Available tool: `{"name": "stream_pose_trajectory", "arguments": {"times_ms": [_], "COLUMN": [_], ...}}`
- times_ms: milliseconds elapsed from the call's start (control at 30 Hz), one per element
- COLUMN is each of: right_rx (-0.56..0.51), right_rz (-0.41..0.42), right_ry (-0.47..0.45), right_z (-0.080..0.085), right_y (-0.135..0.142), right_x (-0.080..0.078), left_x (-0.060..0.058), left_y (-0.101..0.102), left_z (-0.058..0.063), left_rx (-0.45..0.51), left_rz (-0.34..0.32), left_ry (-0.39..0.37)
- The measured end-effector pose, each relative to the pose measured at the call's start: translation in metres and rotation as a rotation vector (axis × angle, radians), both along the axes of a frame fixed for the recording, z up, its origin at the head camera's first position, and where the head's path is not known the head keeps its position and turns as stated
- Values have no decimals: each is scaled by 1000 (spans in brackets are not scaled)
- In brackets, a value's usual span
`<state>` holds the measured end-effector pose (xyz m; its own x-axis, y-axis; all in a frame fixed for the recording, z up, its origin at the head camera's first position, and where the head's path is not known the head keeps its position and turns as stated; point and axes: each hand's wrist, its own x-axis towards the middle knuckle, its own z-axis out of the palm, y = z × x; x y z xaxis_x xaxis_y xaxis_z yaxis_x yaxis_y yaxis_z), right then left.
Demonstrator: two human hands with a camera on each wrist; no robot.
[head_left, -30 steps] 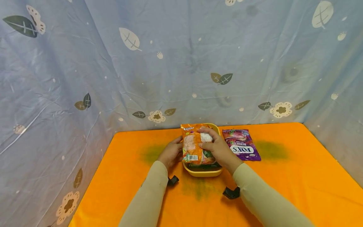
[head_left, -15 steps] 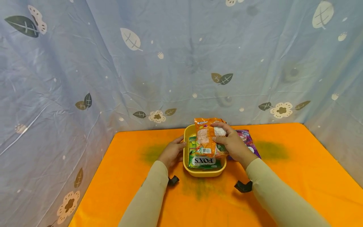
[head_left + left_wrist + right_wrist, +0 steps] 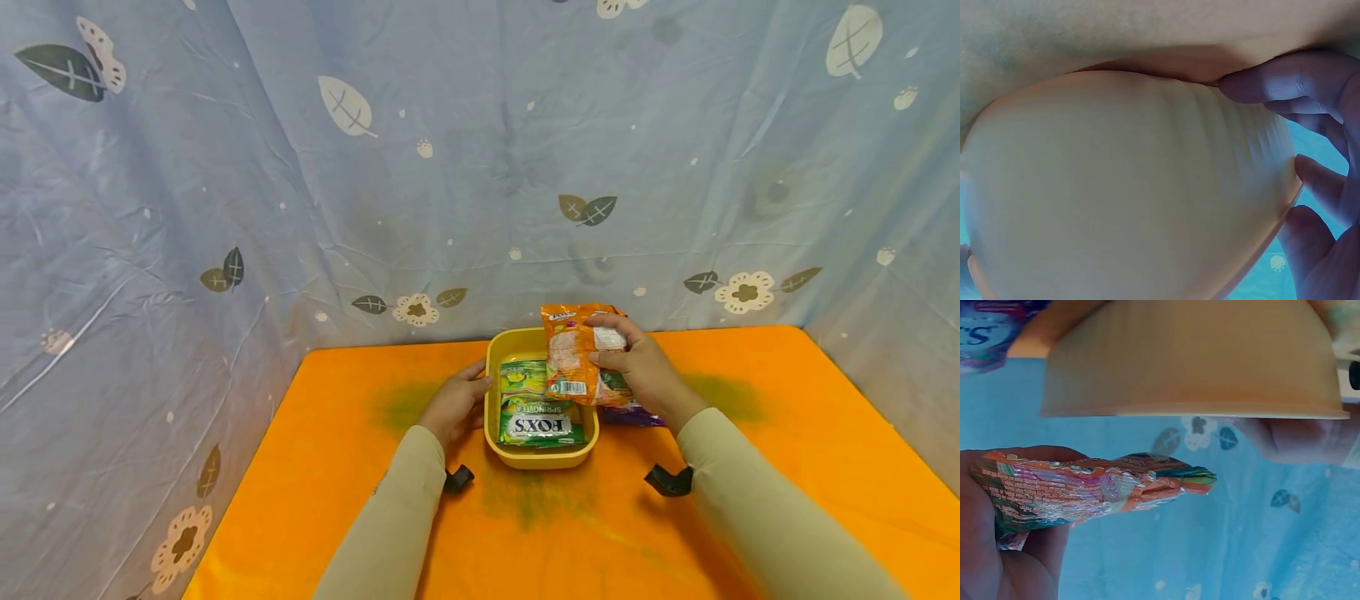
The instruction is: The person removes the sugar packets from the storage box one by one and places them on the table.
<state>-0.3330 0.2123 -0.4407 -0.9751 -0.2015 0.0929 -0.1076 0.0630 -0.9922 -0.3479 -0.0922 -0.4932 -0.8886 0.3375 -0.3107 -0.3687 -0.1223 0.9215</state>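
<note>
My right hand (image 3: 637,375) pinches an orange candy bag (image 3: 567,350), its printed back facing up, above the right side of a yellow plastic tub (image 3: 540,460). In the right wrist view the bag (image 3: 1104,487) appears edge-on, apart from the tub's rim. A green Fox's Spring Tea candy bag (image 3: 536,408) lies in the tub. My left hand (image 3: 453,404) rests at the tub's left side, with fingertips (image 3: 1313,178) against the outer wall. Behind the orange bag and right hand, a purple candy bag (image 3: 633,415) lies on the table, mostly hidden.
An orange cloth covers the table (image 3: 787,467). A blue patterned curtain (image 3: 510,167) hangs close behind the tub and along both sides. Black wrist mounts show under the left sleeve (image 3: 401,508) and right sleeve (image 3: 765,500).
My right hand has moved right with the orange bag, from over the tub toward its right edge. The green bag now shows, while the purple one is more covered. The left hand stays beside the tub.
</note>
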Motion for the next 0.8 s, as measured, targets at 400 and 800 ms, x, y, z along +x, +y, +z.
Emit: {"name": "stream_pose_trajectory", "arguments": {"times_ms": [400,800], "right_rx": [-23,16], "right_rz": [-23,-31], "right_ry": [-17,-45], "right_z": [0,-3], "right_y": [27,57], "right_x": [-5,-7], "left_x": [2,2], "left_y": [1,0], "left_z": [3,3], "left_rx": [15,6], "left_rz": [2,-5], "left_ry": [3,-4]}}
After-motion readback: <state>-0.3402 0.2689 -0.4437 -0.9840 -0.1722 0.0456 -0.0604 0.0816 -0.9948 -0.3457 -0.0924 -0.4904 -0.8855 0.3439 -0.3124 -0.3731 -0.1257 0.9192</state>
